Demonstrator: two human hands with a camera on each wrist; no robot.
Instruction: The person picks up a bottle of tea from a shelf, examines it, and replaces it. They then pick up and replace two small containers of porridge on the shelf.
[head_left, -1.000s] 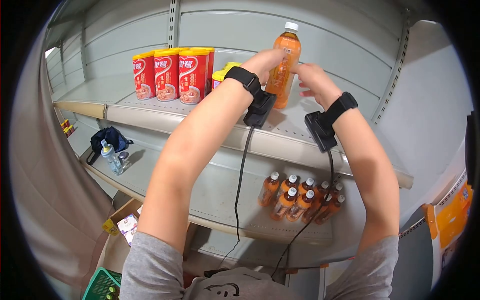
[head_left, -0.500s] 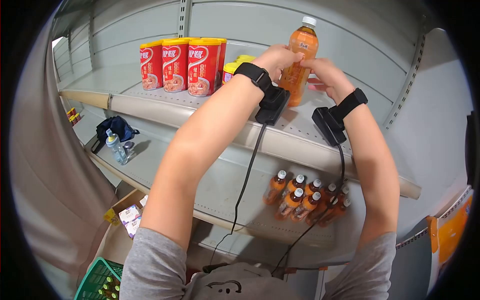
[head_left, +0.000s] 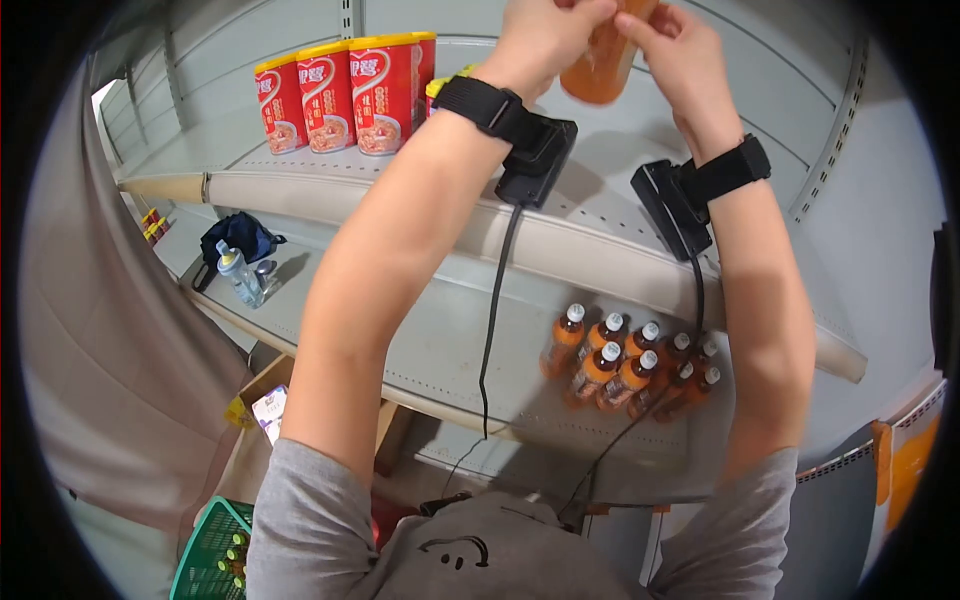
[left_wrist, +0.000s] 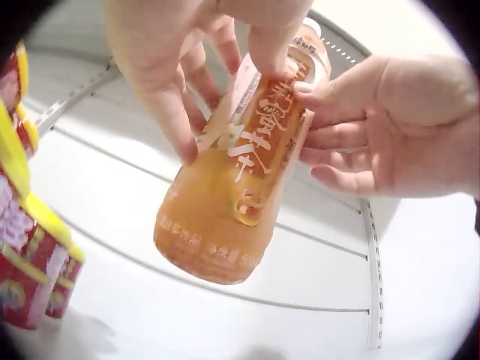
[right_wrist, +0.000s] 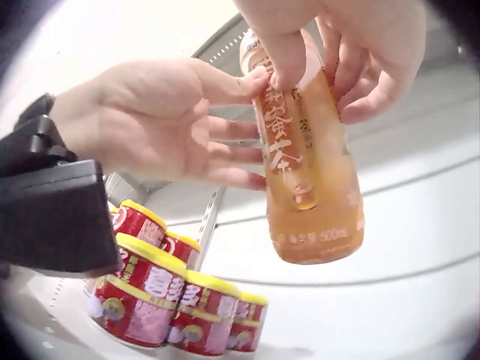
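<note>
A plastic bottle of orange tea is held up over the upper shelf, its top cut off in the head view. My left hand holds it from the left, thumb on the front label and fingers behind. From the other side my right hand grips the same bottle, its thumb close to the left thumb. In the left wrist view the bottle leans, base toward the camera, with the label facing out and the white cap partly showing.
Red cans with yellow lids stand on the upper shelf at left. Below, several orange tea bottles stand grouped on the lower shelf. A water bottle and dark bag sit lower left, above a green basket. Cables trail from both wrists.
Both hands have lifted the bottle up off the shelf, its top leaving the head view. Earlier it stood upright on the shelf between them.
</note>
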